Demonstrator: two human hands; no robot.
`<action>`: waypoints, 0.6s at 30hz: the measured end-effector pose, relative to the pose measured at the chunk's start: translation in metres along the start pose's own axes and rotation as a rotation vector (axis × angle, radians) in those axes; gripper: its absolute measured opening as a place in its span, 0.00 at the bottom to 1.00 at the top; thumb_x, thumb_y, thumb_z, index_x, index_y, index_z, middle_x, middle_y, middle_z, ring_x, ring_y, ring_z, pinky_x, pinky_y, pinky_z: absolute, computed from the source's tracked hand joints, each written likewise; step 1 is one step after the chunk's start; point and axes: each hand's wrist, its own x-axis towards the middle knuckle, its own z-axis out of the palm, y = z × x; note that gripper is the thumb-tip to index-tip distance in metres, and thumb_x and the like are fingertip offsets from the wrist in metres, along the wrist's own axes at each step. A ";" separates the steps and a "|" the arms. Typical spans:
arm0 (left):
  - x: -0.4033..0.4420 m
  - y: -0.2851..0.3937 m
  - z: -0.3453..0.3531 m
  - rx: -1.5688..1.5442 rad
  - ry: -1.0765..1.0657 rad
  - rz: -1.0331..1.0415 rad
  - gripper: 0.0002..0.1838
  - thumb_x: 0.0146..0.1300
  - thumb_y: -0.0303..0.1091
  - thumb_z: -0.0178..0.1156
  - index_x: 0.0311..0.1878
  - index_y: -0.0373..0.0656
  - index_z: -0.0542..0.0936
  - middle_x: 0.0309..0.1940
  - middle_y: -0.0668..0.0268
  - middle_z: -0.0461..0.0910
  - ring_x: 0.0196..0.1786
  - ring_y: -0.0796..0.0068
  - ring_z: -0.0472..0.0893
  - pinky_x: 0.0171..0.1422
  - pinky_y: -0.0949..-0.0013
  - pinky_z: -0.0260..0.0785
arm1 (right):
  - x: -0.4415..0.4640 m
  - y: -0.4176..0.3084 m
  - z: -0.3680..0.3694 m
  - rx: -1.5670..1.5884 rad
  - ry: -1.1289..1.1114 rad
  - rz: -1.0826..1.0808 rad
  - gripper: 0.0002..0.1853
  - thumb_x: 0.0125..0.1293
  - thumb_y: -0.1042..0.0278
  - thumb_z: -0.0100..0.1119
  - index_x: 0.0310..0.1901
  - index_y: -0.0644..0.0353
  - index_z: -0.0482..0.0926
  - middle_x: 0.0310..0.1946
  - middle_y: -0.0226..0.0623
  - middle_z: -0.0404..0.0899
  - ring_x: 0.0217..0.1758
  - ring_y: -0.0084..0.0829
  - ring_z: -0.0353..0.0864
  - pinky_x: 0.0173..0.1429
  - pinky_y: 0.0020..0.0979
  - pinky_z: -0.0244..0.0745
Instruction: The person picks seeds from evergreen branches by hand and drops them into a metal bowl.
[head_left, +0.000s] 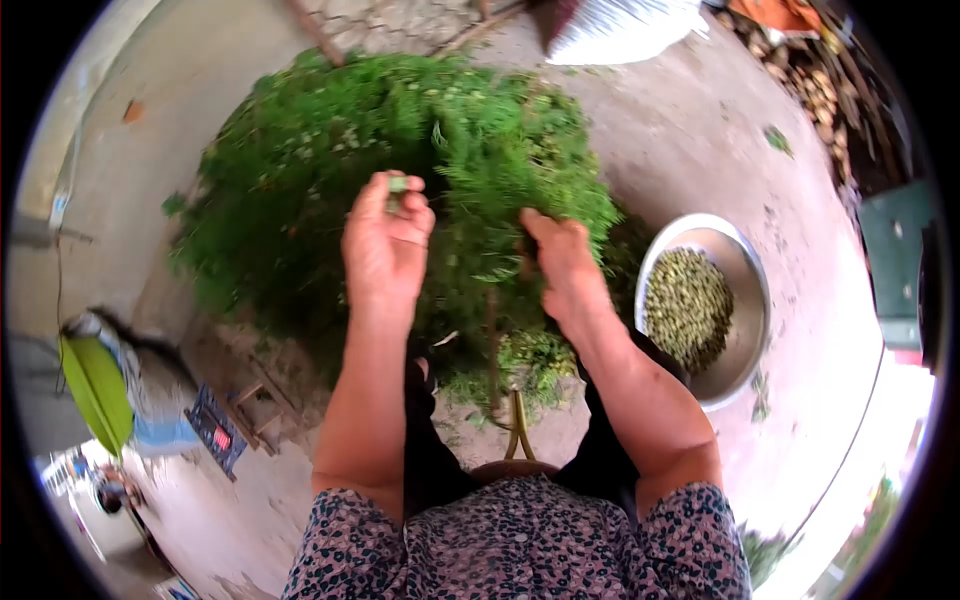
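A large heap of feathery green leafy branches (310, 150) lies on the floor in front of me. My left hand (388, 245) is raised over its middle, palm up, fingers curled around small pale green pieces (397, 185). At the heap's right side, my right hand (568, 262) grips a leafy branch (480, 190), whose brown stem runs down toward my knees. Leaves partly hide the right fingertips. To the right of my right forearm stands a metal basin (748, 300) holding many small green pods or buds (688, 305).
Loose green bits (540, 352) lie between my legs. A white sack (625, 30) stands at the back, with chopped firewood (810, 85) at the far right. On the left are a small wooden stool (250, 405) and a large green leaf (97, 390).
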 end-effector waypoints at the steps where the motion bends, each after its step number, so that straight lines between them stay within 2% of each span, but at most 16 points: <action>1: 0.003 -0.003 0.002 -0.007 0.005 0.029 0.07 0.62 0.33 0.53 0.35 0.39 0.74 0.30 0.61 0.75 0.30 0.75 0.73 0.34 0.74 0.68 | 0.021 0.027 -0.003 0.066 0.079 -0.089 0.12 0.60 0.60 0.54 0.33 0.63 0.75 0.26 0.34 0.74 0.30 0.30 0.70 0.35 0.34 0.65; 2: 0.002 -0.007 0.009 0.052 -0.001 0.055 0.07 0.62 0.33 0.52 0.36 0.39 0.74 0.31 0.61 0.75 0.31 0.75 0.73 0.37 0.73 0.68 | 0.015 0.028 0.003 -0.073 0.200 -0.119 0.13 0.60 0.61 0.54 0.32 0.64 0.76 0.26 0.35 0.75 0.30 0.31 0.70 0.37 0.34 0.65; 3: -0.001 -0.011 0.021 0.112 -0.007 0.085 0.07 0.63 0.33 0.52 0.37 0.39 0.73 0.32 0.61 0.76 0.33 0.75 0.74 0.39 0.72 0.69 | 0.005 0.022 0.007 0.030 0.069 -0.138 0.14 0.59 0.62 0.55 0.30 0.67 0.76 0.24 0.36 0.75 0.28 0.29 0.69 0.34 0.33 0.64; 4: -0.012 -0.021 0.036 0.246 -0.127 0.142 0.11 0.63 0.35 0.52 0.43 0.37 0.72 0.37 0.58 0.74 0.40 0.69 0.75 0.46 0.67 0.69 | 0.011 0.025 0.007 0.042 -0.014 -0.077 0.14 0.58 0.63 0.55 0.27 0.69 0.75 0.22 0.35 0.74 0.25 0.26 0.68 0.30 0.32 0.63; 5: -0.028 -0.034 0.063 0.276 -0.342 0.088 0.18 0.63 0.36 0.51 0.51 0.34 0.69 0.47 0.53 0.72 0.50 0.62 0.74 0.56 0.63 0.67 | 0.013 0.029 0.009 -0.035 -0.018 -0.061 0.14 0.58 0.64 0.55 0.27 0.70 0.75 0.20 0.35 0.73 0.23 0.24 0.67 0.28 0.31 0.63; 6: -0.044 -0.052 0.082 0.280 -0.413 0.023 0.23 0.64 0.40 0.49 0.56 0.32 0.64 0.52 0.50 0.68 0.55 0.59 0.69 0.61 0.60 0.61 | 0.000 0.016 0.011 -0.204 -0.048 -0.025 0.12 0.60 0.65 0.53 0.34 0.68 0.76 0.26 0.36 0.76 0.27 0.24 0.70 0.29 0.31 0.64; 7: -0.054 -0.065 0.091 0.282 -0.482 -0.034 0.28 0.65 0.43 0.47 0.61 0.31 0.59 0.57 0.46 0.64 0.61 0.55 0.65 0.66 0.56 0.56 | -0.019 0.019 0.014 0.262 -0.188 -0.305 0.11 0.62 0.66 0.50 0.41 0.66 0.73 0.34 0.36 0.76 0.32 0.24 0.71 0.30 0.31 0.64; 8: -0.055 -0.068 0.088 0.279 -0.480 -0.046 0.28 0.65 0.43 0.47 0.61 0.31 0.59 0.57 0.46 0.64 0.61 0.55 0.65 0.66 0.56 0.56 | 0.009 0.044 0.009 -0.336 0.013 -0.890 0.11 0.63 0.68 0.49 0.43 0.65 0.71 0.37 0.35 0.75 0.34 0.23 0.71 0.30 0.30 0.64; 10: -0.049 -0.067 0.076 0.721 -0.570 0.275 0.31 0.65 0.46 0.46 0.63 0.32 0.56 0.59 0.47 0.63 0.62 0.55 0.64 0.67 0.56 0.54 | 0.008 0.031 0.010 -0.584 0.047 -0.737 0.09 0.62 0.68 0.51 0.39 0.65 0.72 0.31 0.35 0.74 0.27 0.22 0.69 0.25 0.27 0.63; 11: -0.041 -0.059 0.065 0.804 -0.517 0.342 0.28 0.66 0.46 0.46 0.60 0.32 0.61 0.56 0.49 0.67 0.59 0.58 0.67 0.64 0.58 0.58 | 0.000 0.016 0.008 -0.181 -0.124 -0.047 0.09 0.61 0.67 0.53 0.34 0.66 0.74 0.23 0.35 0.74 0.18 0.22 0.67 0.20 0.25 0.62; 13: -0.037 -0.039 0.050 0.709 -0.150 0.306 0.23 0.65 0.43 0.49 0.55 0.34 0.67 0.51 0.54 0.72 0.54 0.64 0.72 0.59 0.62 0.62 | -0.005 0.012 0.011 0.032 -0.054 -0.083 0.11 0.60 0.66 0.54 0.27 0.67 0.73 0.17 0.34 0.72 0.13 0.24 0.64 0.18 0.27 0.61; 15: -0.026 -0.023 0.028 0.633 0.172 0.344 0.13 0.64 0.36 0.53 0.47 0.39 0.74 0.42 0.63 0.77 0.44 0.73 0.75 0.48 0.69 0.67 | -0.003 0.010 0.007 0.110 -0.006 -0.081 0.10 0.60 0.66 0.55 0.29 0.65 0.74 0.23 0.34 0.74 0.20 0.24 0.68 0.21 0.27 0.63; 17: -0.021 -0.011 0.009 0.577 0.368 0.223 0.10 0.60 0.37 0.57 0.42 0.44 0.75 0.37 0.68 0.78 0.40 0.77 0.76 0.43 0.73 0.66 | -0.006 -0.003 -0.002 0.200 -0.076 -0.105 0.09 0.60 0.64 0.55 0.30 0.62 0.73 0.24 0.32 0.73 0.23 0.26 0.68 0.24 0.27 0.64; 18: -0.020 -0.010 -0.002 0.596 0.380 0.146 0.10 0.60 0.37 0.58 0.41 0.44 0.75 0.37 0.68 0.78 0.39 0.77 0.76 0.42 0.73 0.66 | -0.002 -0.004 -0.003 0.224 -0.009 -0.109 0.09 0.60 0.65 0.55 0.27 0.61 0.74 0.21 0.31 0.74 0.21 0.26 0.69 0.25 0.27 0.66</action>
